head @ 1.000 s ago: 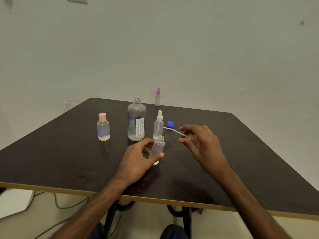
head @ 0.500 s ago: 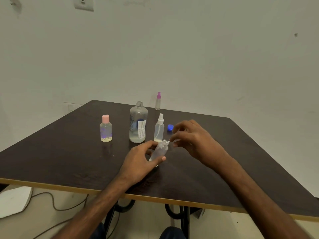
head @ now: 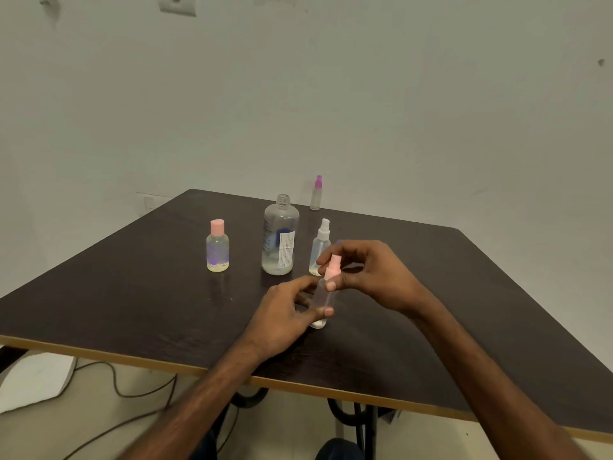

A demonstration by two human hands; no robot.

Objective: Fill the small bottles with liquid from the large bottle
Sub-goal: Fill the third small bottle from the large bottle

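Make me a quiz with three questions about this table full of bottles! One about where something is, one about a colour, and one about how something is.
1. Where does the purple-topped bottle stand?
A) near the far edge of the table
B) in a hand
C) on the floor

2. What colour is the spray top that the right hand pinches?
A) green
B) pink
C) black

3. How is the large bottle?
A) lying on its side
B) capped
C) upright with no cap

Answers:
1 A, it stands farthest back on the table.
2 B, the top over the small bottle that the left hand holds is pink.
3 C, its threaded neck is bare.
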